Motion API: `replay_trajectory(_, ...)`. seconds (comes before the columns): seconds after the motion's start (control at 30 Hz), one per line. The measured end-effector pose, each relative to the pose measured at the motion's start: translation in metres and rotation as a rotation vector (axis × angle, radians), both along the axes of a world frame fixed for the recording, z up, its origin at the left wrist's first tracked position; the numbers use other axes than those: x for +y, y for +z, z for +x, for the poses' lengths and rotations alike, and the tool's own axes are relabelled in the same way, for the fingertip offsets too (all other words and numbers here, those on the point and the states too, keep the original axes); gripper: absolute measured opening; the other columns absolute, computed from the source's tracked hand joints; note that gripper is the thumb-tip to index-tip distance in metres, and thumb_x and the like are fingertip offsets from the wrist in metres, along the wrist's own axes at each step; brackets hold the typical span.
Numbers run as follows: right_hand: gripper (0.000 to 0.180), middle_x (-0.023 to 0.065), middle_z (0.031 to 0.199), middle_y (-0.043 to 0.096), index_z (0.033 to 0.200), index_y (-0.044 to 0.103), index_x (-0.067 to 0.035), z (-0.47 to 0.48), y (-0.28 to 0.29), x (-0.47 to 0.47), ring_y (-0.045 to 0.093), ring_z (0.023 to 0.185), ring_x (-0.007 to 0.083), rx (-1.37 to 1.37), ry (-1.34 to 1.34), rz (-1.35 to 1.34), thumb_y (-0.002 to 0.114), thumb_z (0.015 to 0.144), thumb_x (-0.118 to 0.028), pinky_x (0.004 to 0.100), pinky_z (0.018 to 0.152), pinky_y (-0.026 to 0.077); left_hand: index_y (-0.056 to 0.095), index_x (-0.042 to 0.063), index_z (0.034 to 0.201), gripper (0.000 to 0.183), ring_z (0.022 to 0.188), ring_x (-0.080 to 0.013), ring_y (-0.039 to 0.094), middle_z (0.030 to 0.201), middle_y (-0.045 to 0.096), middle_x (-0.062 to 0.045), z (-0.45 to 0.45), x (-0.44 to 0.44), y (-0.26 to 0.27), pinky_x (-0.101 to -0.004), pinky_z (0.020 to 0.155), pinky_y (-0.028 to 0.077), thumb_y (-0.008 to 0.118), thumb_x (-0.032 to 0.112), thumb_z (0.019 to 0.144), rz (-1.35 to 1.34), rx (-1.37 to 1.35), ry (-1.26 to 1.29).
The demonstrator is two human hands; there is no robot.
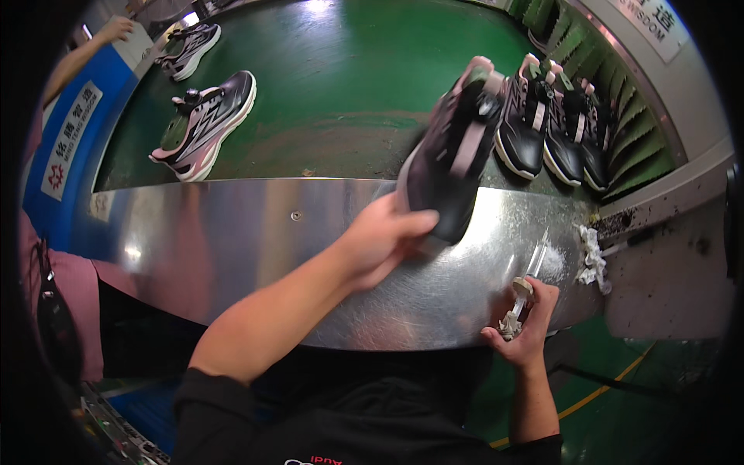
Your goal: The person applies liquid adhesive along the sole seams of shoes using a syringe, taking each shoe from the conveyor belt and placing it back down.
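Note:
My left hand (395,235) grips a black and pink sneaker (453,151) by the toe, thumb on top, its heel pointing away from me. The shoe is held over the near edge of the green belt and looks slightly blurred. In my right hand (532,325) is a slim syringe-like tool (537,258), its thin tip pointing away over the metal plate (325,244). A round beige flange and a crumpled whitish wad (510,325) are at its near end. White scuffs or residue (555,263) mark the plate beside the tip.
Several matching sneakers (520,136) stand at the belt's right, against green flaps (645,145). Two more, a nearer sneaker (212,128) and a farther one (192,49), lie at the left. Crumpled tissue (592,261) sits by the right wall. Another person's hand (118,28) shows at upper left.

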State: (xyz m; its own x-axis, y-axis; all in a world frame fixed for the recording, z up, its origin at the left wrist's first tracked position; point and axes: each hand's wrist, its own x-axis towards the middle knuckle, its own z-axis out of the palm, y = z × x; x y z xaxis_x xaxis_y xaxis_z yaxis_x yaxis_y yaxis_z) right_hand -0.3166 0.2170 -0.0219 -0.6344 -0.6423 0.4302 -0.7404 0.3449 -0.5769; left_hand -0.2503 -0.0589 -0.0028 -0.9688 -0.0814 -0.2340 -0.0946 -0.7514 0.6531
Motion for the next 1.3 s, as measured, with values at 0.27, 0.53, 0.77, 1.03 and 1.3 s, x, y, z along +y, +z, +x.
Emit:
replay_trajectory(0.27, 0.087, 0.0119, 0.102, 0.043, 0.117, 0.045, 0.001, -0.005, -0.003, 0.002, 0.040, 0.091, 0.0231, -0.073, -0.035, -0.017, 0.083, 0.056, -0.048, 0.0325, 0.078, 0.037, 0.054, -0.002, 0.102, 0.018, 0.092, -0.0332, 0.063, 0.097, 0.062, -0.018, 0.001, -0.043, 0.004, -0.0384, 0.080, 0.054, 0.051, 0.012, 0.091, -0.094, -0.065, 0.103)
replay_trajectory(0.53, 0.082, 0.0095, 0.097, 0.053, 0.115, 0.048, -0.001, -0.009, 0.009, -0.006, 0.043, 0.085, 0.0257, 0.000, 0.030, -0.002, 0.082, 0.056, -0.045, 0.0355, 0.077, 0.037, 0.056, -0.001, 0.081, 0.044, 0.085, -0.0296, 0.063, 0.083, 0.062, -0.015, 0.176, -0.255, 0.001, -0.0333, 0.080, 0.055, 0.061, 0.043, 0.086, -0.255, -0.168, 0.895)
replay_trajectory(0.77, 0.079, 0.0093, 0.099, 0.056, 0.115, 0.049, -0.003, -0.011, 0.011, -0.002, 0.047, 0.084, 0.0274, 0.065, 0.003, -0.006, 0.083, 0.055, -0.043, 0.0366, 0.078, 0.039, 0.054, 0.000, 0.086, 0.029, 0.085, -0.0280, 0.063, 0.085, 0.059, -0.010, 0.189, -0.281, -0.006, -0.0333, 0.082, 0.055, 0.057, 0.029, 0.090, -0.328, -0.248, 0.967)
replay_trajectory(1.03, 0.079, 0.0092, 0.094, 0.055, 0.117, 0.048, -0.005, -0.009, 0.014, 0.003, 0.047, 0.081, 0.0273, 0.078, -0.007, -0.013, 0.082, 0.056, -0.042, 0.0360, 0.074, 0.041, 0.052, 0.006, 0.079, 0.022, 0.077, -0.0204, 0.060, 0.077, 0.054, -0.004, 0.205, -0.316, 0.006, -0.0229, 0.061, 0.047, 0.053, 0.024, 0.091, -0.603, -0.409, 0.949)
replay_trajectory(1.3, 0.079, 0.0093, 0.095, 0.055, 0.118, 0.048, -0.005, -0.009, 0.011, 0.009, 0.046, 0.080, 0.0272, 0.066, -0.006, -0.081, 0.081, 0.057, -0.043, 0.0361, 0.075, 0.041, 0.046, 0.006, 0.070, 0.030, 0.041, -0.0131, 0.044, 0.054, 0.042, -0.003, 0.149, -0.131, 0.092, -0.0208, 0.037, 0.033, 0.041, 0.019, 0.096, -0.968, -0.099, 0.580)
